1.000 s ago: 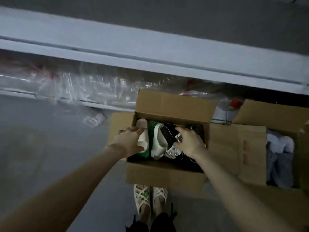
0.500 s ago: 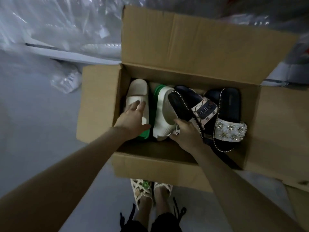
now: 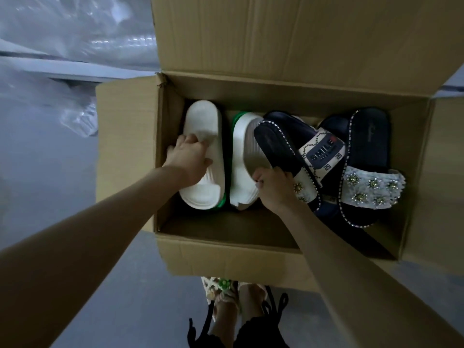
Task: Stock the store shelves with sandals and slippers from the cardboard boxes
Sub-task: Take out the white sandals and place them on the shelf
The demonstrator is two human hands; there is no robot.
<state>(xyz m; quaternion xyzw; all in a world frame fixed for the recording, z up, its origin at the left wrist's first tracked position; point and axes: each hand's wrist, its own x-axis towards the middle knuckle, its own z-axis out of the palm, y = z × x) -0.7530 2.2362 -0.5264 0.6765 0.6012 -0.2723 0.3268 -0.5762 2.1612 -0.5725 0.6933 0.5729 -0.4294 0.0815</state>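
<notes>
stockroom: slipper-filled carton (image 3: 226,257), plastic wrap (image 3: 75,33)

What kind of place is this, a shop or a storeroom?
Probably a stockroom or a shop's back area: an open brown cardboard box of loose white and dark slippers stands on a bare grey floor, with crumpled clear plastic wrapping piled behind it.

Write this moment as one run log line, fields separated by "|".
stage: picking from cardboard box | left hand: gripping white slide | right hand: gripping black slipper | shelves: not in view
</notes>
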